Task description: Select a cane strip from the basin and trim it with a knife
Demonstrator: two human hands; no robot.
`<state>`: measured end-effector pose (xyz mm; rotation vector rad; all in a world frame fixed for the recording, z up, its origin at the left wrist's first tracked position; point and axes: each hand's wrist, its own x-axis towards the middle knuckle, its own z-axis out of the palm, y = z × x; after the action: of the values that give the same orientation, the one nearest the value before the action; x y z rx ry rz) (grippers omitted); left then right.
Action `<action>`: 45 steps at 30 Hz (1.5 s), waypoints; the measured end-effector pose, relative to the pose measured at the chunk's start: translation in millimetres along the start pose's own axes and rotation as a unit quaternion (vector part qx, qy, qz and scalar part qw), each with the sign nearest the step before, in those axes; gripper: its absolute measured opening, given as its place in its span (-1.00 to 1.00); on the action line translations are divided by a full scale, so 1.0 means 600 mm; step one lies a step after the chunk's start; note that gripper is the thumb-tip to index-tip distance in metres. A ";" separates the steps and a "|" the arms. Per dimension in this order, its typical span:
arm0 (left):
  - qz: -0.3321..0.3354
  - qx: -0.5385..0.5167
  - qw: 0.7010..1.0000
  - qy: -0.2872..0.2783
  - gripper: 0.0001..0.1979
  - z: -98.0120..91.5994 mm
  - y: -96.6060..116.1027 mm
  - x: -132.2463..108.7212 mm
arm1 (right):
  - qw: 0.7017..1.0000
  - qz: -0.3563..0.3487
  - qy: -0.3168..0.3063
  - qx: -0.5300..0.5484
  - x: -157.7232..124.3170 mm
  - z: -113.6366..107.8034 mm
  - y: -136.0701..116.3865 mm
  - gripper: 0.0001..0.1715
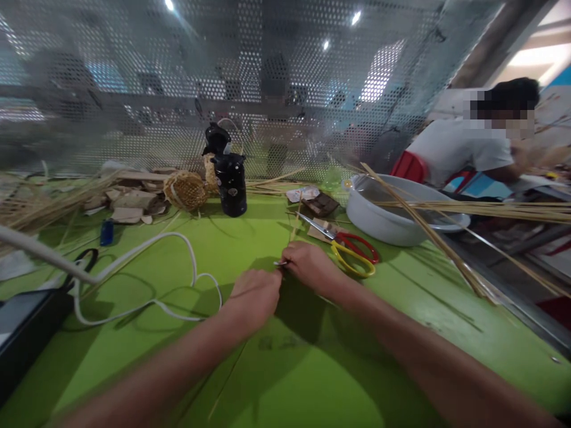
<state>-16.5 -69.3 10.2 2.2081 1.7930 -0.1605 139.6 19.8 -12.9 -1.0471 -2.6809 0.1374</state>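
My left hand and my right hand meet above the green table, both with fingers closed. Between their fingertips shows a small pale and dark thing, too small to name. A thin straw-coloured strip rises from behind my right fingers, seemingly pinched there. What my left fingers grip is hidden. Another thin strip runs along the table below my left wrist. Beside my right hand lie scissors with one red and one yellow handle, blades partly apart and resting on brown scraps.
A grey-white basin with long strips across it stands to the right. At the back are a black bottle and a woven basket. A white cable loops on the left. Another person sits at far right.
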 end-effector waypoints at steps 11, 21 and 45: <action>-0.005 -0.050 0.998 0.034 -0.61 0.011 -0.013 0.007 | 0.999 0.026 0.006 0.030 0.006 -0.001 0.015 -0.86; -0.064 -0.259 0.964 -0.008 -0.56 -0.006 -0.022 0.018 | 0.994 0.075 0.052 0.051 0.016 -0.001 0.038 -0.85; -0.065 -0.301 0.951 0.003 -0.82 -0.011 -0.039 0.028 | 0.988 0.072 0.066 0.119 0.010 0.002 0.014 -0.90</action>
<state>-36.0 -47.3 8.1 1.6599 1.6961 0.3278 140.2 30.0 -14.1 -1.1290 -2.3989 0.3910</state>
